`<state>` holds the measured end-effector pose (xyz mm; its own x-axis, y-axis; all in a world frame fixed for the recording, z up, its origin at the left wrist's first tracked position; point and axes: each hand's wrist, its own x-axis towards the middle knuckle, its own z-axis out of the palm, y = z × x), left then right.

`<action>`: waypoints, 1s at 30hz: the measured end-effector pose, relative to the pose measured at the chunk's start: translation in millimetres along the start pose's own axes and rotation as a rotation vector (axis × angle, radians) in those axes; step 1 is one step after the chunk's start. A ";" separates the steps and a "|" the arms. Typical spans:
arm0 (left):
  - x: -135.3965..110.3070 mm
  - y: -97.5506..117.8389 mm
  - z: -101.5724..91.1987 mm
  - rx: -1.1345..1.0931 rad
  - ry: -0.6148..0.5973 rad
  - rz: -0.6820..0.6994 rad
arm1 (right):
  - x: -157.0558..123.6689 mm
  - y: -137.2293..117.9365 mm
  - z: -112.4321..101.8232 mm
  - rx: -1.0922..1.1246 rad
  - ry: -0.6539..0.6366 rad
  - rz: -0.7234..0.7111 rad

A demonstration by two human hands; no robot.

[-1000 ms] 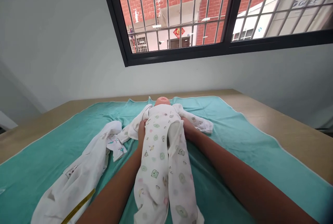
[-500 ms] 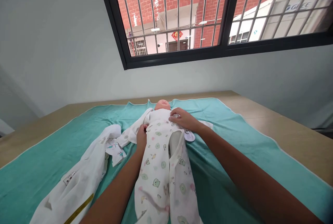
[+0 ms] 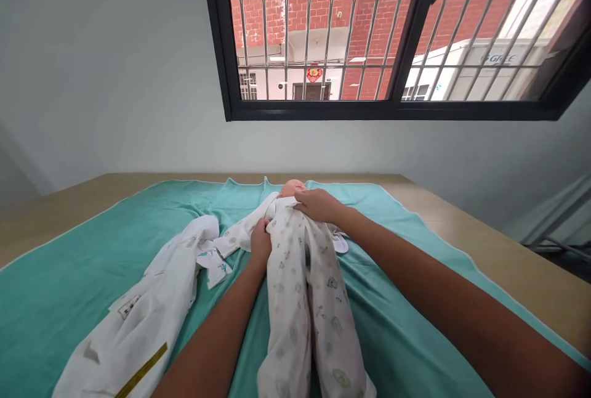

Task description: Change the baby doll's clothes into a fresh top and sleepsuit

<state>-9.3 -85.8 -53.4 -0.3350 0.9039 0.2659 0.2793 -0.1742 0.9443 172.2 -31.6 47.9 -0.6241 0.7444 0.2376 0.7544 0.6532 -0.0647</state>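
Observation:
A baby doll lies on its back on a teal blanket, its head toward the wall. Over its body is a white printed baby romper, with both legs hanging toward me. At the romper's left edge, near the waist, my left hand has its fingers closed on the cloth. My right hand pinches the romper's upper edge just below the doll's head. One printed sleeve stretches out to the left. The doll's arms and body are hidden by cloth.
A second white baby garment with a gold strip lies on the blanket at the left. Beneath the blanket is a wooden tabletop, its back edge along a grey wall. Above is a barred window.
My right hand has drawn the romper's upper edge up toward the doll's head, and the romper now looks narrower and more stretched. The camera's view has tilted level.

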 end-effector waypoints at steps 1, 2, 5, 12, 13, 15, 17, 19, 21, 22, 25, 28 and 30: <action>0.3 -0.9 -0.4 -0.010 0.001 -0.003 | 5.8 -3.9 2.6 -0.019 0.019 0.021; 0.9 -1.9 -0.8 -0.022 0.005 -0.008 | 11.2 -7.2 5.8 -0.006 0.042 0.052; 3.7 -5.5 -1.7 -0.064 0.021 -0.028 | 22.4 -11.8 14.5 0.118 0.072 0.160; 9.5 -6.7 -0.7 -0.196 -0.011 -0.109 | 24.6 -9.9 6.5 0.423 -0.149 0.109; 9.2 -5.9 -0.6 -0.207 -0.022 -0.118 | 26.1 -11.6 5.5 0.432 -0.157 0.103; 8.0 -4.1 -0.9 -0.219 -0.038 -0.129 | 31.3 -16.6 5.7 0.342 -0.114 0.097; 6.6 -2.2 -1.5 -0.219 -0.044 -0.129 | 38.9 -22.4 7.5 0.210 -0.101 0.069; 5.7 -0.7 -2.1 -0.213 -0.043 -0.123 | 47.2 -27.5 8.4 0.123 -0.174 0.045; 5.4 0.3 -2.1 -0.209 -0.041 -0.117 | 54.9 -31.4 7.5 0.063 -0.257 0.046; 5.4 0.5 -1.7 -0.209 -0.041 -0.114 | 58.6 -33.0 6.6 0.027 -0.274 0.047; 5.3 -0.6 0.3 -0.212 -0.037 -0.119 | 68.6 -36.8 5.1 -0.084 -0.261 0.032; 4.3 -4.2 2.5 -0.214 -0.024 -0.124 | 76.5 -38.4 8.3 -0.118 -0.226 0.045; 3.3 -7.4 2.9 -0.207 -0.004 -0.119 | 79.6 -37.4 12.4 -0.099 -0.189 0.086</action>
<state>-9.9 -80.4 -60.1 -0.3508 0.9243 0.1502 0.0477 -0.1426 0.9886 91.9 5.0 57.2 -0.5764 0.8157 0.0489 0.8171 0.5761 0.0212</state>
